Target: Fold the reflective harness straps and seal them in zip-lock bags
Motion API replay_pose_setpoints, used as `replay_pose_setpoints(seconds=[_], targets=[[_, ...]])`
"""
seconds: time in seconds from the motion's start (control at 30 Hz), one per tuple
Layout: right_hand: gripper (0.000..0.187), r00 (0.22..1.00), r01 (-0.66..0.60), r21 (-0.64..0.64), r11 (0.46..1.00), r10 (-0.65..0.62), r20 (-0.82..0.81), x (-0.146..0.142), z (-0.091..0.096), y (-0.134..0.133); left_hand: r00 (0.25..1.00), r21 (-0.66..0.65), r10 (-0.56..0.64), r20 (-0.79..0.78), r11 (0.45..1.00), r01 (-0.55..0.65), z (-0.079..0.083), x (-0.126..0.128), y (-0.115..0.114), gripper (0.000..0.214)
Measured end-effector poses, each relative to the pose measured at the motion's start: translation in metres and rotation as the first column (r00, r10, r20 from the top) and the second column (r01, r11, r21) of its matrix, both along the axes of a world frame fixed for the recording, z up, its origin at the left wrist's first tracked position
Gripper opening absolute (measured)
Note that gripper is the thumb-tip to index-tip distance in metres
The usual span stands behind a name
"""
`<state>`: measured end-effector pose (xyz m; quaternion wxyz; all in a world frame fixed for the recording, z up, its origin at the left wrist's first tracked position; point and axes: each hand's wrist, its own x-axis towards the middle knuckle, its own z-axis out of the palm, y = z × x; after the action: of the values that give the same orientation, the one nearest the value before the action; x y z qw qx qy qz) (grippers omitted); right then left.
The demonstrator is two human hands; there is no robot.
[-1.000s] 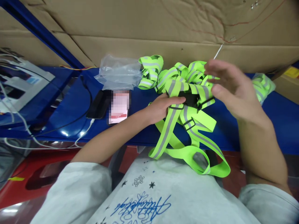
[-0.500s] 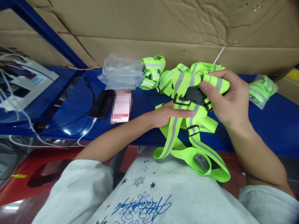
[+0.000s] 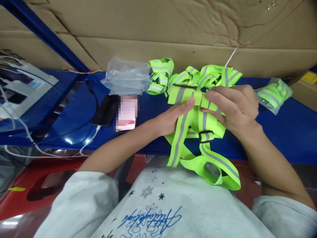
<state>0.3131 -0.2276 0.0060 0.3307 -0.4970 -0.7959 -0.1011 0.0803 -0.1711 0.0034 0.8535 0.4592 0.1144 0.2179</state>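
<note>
A neon-green reflective harness with grey stripes hangs from both my hands over the front edge of the blue table. My left hand grips its folded straps, thumb pressed on top. My right hand pinches a strap just right of the left thumb. A black slide buckle sits on a strap below the hands, and a dark bar lies across the top fold. Loops of strap droop against the shirt. The left fingers behind the straps are hidden.
Behind my hands lie more green reflective straps. Clear plastic bags and two phones, one dark and one lit, lie to the left. A bagged green strap bundle rests at right. White cables run along the left.
My right hand has turned and come down and slightly left, closer to my left thumb. The upper straps have flipped over, and the dark buckle piece between the hands is now out of sight.
</note>
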Motion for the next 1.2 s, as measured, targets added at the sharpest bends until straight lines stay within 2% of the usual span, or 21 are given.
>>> replay_pose_setpoints(seconds=[0.1, 0.2, 0.33, 0.4, 0.47, 0.5, 0.57, 0.63, 0.7, 0.77, 0.83, 0.93, 1.0, 1.1, 1.2], targets=[[0.047, 0.998, -0.046, 0.028, 0.999, 0.044, 0.041, -0.001, 0.002, 0.001, 0.998, 0.020, 0.057, 0.028, 0.998, -0.057, 0.002, 0.000, 0.002, 0.074], [0.039, 0.998, -0.059, -0.020, 0.998, 0.058, -0.018, -0.010, 0.008, 0.000, 0.995, -0.006, 0.072, 0.066, 0.997, -0.072, 0.008, 0.000, 0.000, 0.068], [0.035, 0.982, -0.164, -0.074, 0.984, 0.156, -0.108, -0.016, 0.019, 0.000, 0.973, -0.125, 0.220, 0.073, 0.970, -0.210, 0.016, 0.002, 0.000, 0.040], [0.037, 0.963, -0.247, -0.178, 0.953, 0.221, -0.155, -0.013, 0.024, 0.001, 0.959, -0.156, 0.279, 0.054, 0.951, -0.268, 0.016, 0.004, 0.003, 0.029], [0.038, 0.933, -0.325, -0.282, 0.903, 0.256, -0.254, -0.010, 0.026, 0.004, 0.948, -0.124, 0.317, 0.031, 0.942, -0.311, 0.014, 0.005, 0.007, 0.025], [0.038, 0.913, -0.342, -0.288, 0.895, 0.243, -0.329, -0.008, 0.026, 0.006, 0.945, -0.093, 0.327, 0.025, 0.942, -0.324, 0.013, 0.006, 0.009, 0.025], [0.041, 0.855, -0.319, -0.231, 0.919, 0.174, -0.489, -0.007, 0.022, 0.011, 0.945, -0.038, 0.326, 0.017, 0.945, -0.325, 0.009, 0.007, 0.010, 0.032], [0.050, 0.806, -0.288, -0.238, 0.927, 0.101, -0.583, -0.008, 0.016, 0.016, 0.958, 0.010, 0.286, -0.007, 0.958, -0.286, 0.005, 0.007, 0.009, 0.046], [0.055, 0.801, -0.330, -0.347, 0.878, 0.066, -0.595, -0.008, 0.010, 0.019, 0.964, 0.083, 0.261, -0.054, 0.963, -0.256, 0.000, 0.006, 0.007, 0.058], [0.051, 0.807, -0.371, -0.435, 0.820, 0.053, -0.588, -0.008, 0.008, 0.020, 0.958, 0.198, 0.268, -0.097, 0.949, -0.246, -0.003, 0.003, 0.007, 0.066], [0.050, 0.812, -0.367, -0.454, 0.812, 0.041, -0.583, -0.007, 0.009, 0.018, 0.962, 0.332, 0.243, -0.124, 0.924, -0.191, -0.003, -0.001, 0.010, 0.078], [0.051, 0.810, -0.323, -0.395, 0.860, 0.035, -0.585, -0.009, 0.019, 0.011, 0.978, 0.478, 0.127, -0.163, 0.878, -0.034, 0.004, -0.007, 0.017, 0.096], [0.048, 0.807, -0.288, -0.322, 0.902, 0.047, -0.588, -0.013, 0.026, 0.005, 0.980, 0.517, 0.054, -0.192, 0.854, 0.054, 0.009, -0.009, 0.021, 0.084], [0.044, 0.833, -0.226, -0.263, 0.938, 0.046, -0.552, -0.018, 0.036, -0.006, 0.966, 0.488, -0.098, -0.238, 0.848, 0.206, 0.014, -0.012, 0.022, 0.055], [0.040, 0.842, -0.113, -0.188, 0.976, -0.006, -0.539, -0.022, 0.044, -0.024, 0.926, 0.359, -0.312, -0.214, 0.856, 0.371, 0.017, -0.015, 0.016, 0.061]])
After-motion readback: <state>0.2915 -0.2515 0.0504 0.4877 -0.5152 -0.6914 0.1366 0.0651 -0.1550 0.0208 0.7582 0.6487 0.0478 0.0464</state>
